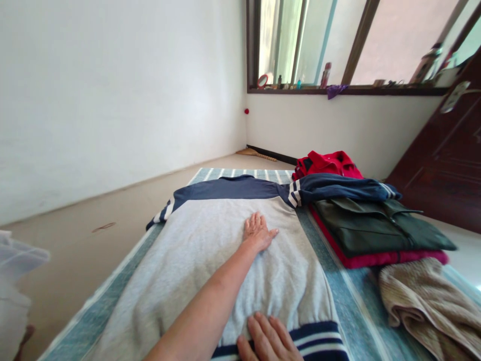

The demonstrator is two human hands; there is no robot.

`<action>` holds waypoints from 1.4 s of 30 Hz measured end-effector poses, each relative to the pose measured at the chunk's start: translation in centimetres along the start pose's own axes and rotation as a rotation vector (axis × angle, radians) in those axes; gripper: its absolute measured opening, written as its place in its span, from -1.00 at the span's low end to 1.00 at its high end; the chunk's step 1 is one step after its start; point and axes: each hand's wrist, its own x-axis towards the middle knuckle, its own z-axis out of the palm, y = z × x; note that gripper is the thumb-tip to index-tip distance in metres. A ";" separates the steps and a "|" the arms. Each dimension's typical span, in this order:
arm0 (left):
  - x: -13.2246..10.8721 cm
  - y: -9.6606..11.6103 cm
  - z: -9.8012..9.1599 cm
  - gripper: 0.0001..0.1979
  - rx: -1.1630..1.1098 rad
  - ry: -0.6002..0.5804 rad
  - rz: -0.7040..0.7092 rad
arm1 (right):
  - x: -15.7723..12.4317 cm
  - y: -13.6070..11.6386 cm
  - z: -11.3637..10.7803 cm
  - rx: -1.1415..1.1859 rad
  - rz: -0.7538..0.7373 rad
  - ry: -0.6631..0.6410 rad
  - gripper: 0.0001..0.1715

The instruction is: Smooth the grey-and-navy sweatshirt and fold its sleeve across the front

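Clear plastic (17,260) is hanging into view at the far left, beside the tan floor (75,200). Next along, a grey sweatshirt (180,281) is lying flat on a teal striped cover (92,313), with its sleeves out of sight or folded behind. It looks soft, light and limp, likely to slump rather than hold a crease, so the navy shoulders (225,188) and the striped hem (319,338) seem the best places to take hold. The left hand (257,235) is resting palm down on the middle of the sweatshirt, its left fingers (252,223) lying close together and flat, clamped on nothing. The right hand (268,341) is resting on the hem at the lower edge of the view, its right fingers (259,326) spread apart and not gripping. Just to the right, a green jacket (376,228) is lying on a crimson garment (376,259), with a navy sleeve (345,188) and a red garment (326,164) beyond it. A beige towel (424,306) is sitting crumpled nearer the hands, and a dark door (439,155) is standing at the far right.
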 end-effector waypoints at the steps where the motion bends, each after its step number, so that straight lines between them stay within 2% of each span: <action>1: 0.0 0.0 0.0 -0.18 -0.001 -0.003 0.000 | 0.1 0.0 -0.1 -0.001 0.005 -0.004 -0.71; 7: -0.3 0.3 -0.8 -0.23 0.007 -0.003 -0.004 | -0.1 0.2 -0.3 -0.005 -0.003 -0.039 -0.70; 11: -1.8 1.6 -1.7 -0.25 -0.012 0.037 0.077 | -0.5 0.3 -0.4 0.005 -0.033 -0.085 -0.69; 16: -4.5 3.2 -1.5 -0.20 -0.060 -0.080 0.253 | -0.4 0.4 -0.6 0.006 -0.041 -0.099 -0.70; 19: -5.2 3.5 -0.5 -0.17 -0.074 -0.111 0.263 | -0.4 0.4 -0.6 0.005 -0.027 -0.096 -0.69; 24: -5.1 3.4 0.6 -0.19 -0.087 -0.079 0.256 | -1.1 0.3 -0.4 0.013 -0.048 -0.139 -0.75; 30: -5.1 3.4 0.4 -0.18 -0.084 -0.084 0.255 | -1.0 0.4 -0.6 0.019 -0.054 -0.174 -0.77; 38: -5.2 3.3 -0.3 -0.25 -0.093 -0.084 0.267 | -0.6 0.3 -0.5 0.006 -0.054 -0.122 -0.74; 42: -4.6 2.9 -1.6 -0.29 -0.070 0.001 0.224 | -0.2 0.1 -0.2 -0.009 0.001 -0.039 -0.74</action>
